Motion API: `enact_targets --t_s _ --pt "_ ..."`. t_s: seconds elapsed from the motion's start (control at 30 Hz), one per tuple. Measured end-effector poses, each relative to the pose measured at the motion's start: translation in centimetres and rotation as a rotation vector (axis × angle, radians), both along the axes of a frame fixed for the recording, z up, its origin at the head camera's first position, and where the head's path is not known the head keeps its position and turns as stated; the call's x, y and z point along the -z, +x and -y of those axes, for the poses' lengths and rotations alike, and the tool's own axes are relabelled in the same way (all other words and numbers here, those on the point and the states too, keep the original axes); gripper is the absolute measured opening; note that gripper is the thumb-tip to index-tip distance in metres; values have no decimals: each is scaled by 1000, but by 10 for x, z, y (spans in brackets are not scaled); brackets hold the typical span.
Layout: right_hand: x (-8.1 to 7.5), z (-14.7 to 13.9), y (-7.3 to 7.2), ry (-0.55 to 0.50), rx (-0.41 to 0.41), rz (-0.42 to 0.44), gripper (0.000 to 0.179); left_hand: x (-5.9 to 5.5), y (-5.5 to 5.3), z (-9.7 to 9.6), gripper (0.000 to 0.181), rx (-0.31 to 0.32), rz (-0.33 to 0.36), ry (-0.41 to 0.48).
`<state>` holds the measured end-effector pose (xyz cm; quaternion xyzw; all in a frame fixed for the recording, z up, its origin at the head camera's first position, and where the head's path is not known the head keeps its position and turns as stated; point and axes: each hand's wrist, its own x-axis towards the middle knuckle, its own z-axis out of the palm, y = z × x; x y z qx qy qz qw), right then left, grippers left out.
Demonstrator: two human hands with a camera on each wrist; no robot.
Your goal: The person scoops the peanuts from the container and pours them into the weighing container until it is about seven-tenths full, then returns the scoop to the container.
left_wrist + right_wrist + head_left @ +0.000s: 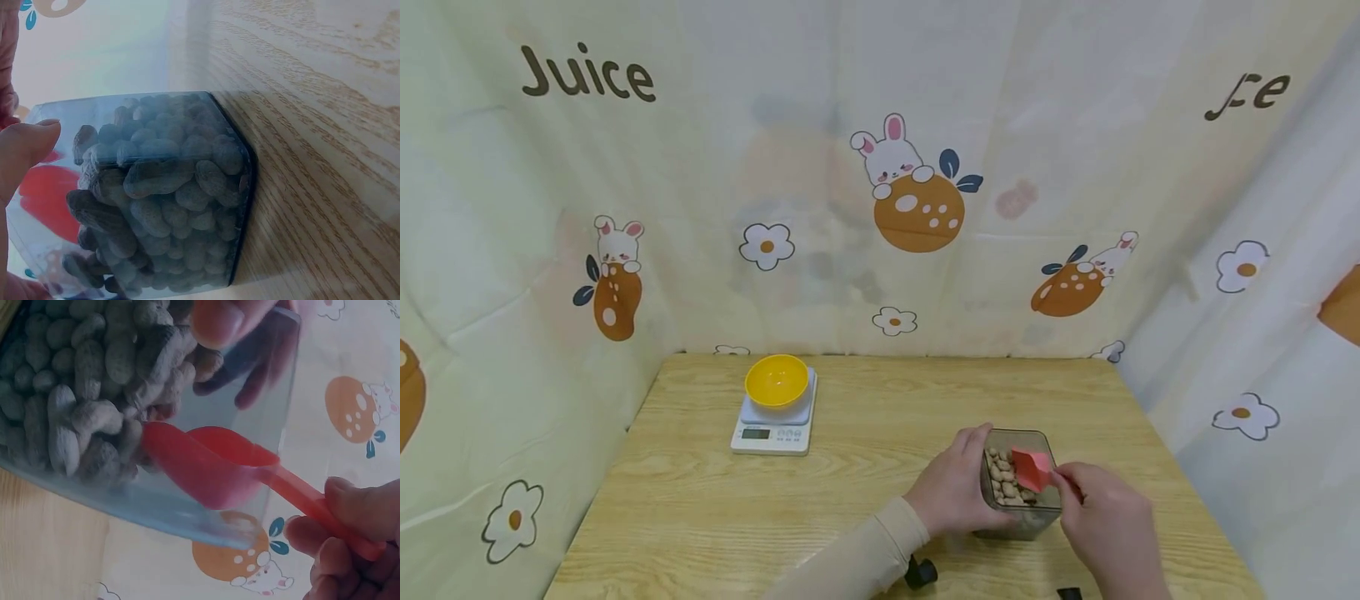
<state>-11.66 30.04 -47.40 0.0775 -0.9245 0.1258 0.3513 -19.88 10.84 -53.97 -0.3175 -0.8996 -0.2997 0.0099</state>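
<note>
A see-through square container stands on the table at the right, partly filled with peanuts in their shells. My left hand grips it from the left, with the thumb on the near wall and the fingers round the far side. By its handle, my right hand holds a red scoop. The scoop's bowl is inside the container's mouth, its tip right at the top of the peanuts, as the right wrist view shows.
Toward the back left stands a white kitchen scale with a yellow bowl on it. Patterned curtains hang behind and on both sides of the wooden table.
</note>
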Motion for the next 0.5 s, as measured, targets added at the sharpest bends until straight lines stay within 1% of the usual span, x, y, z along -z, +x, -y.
enact_targets --t_s 0.1,0.17,0.23,0.3,0.4,0.47,0.5 --pt "2 2 -1 -3 -19 29 17 0 0 1 127 11 6 -1" --pt "2 2 -2 -39 -6 80 14 -1 0 1 127 21 13 -1" --pt "1 1 -3 -113 37 180 9 -1 0 1 127 26 15 -5" --pt "-2 -1 -6 -225 101 317 5 -1 -1 1 127 23 15 -10" --pt "-5 -7 -11 -371 189 517 12 -1 -1 1 128 16 18 -12" --pt "-6 -11 -16 -434 221 607 17 -1 -1 1 129 11 18 -12" --pt "-7 -13 -18 -456 219 637 19 -1 -2 2 129 9 16 -11"
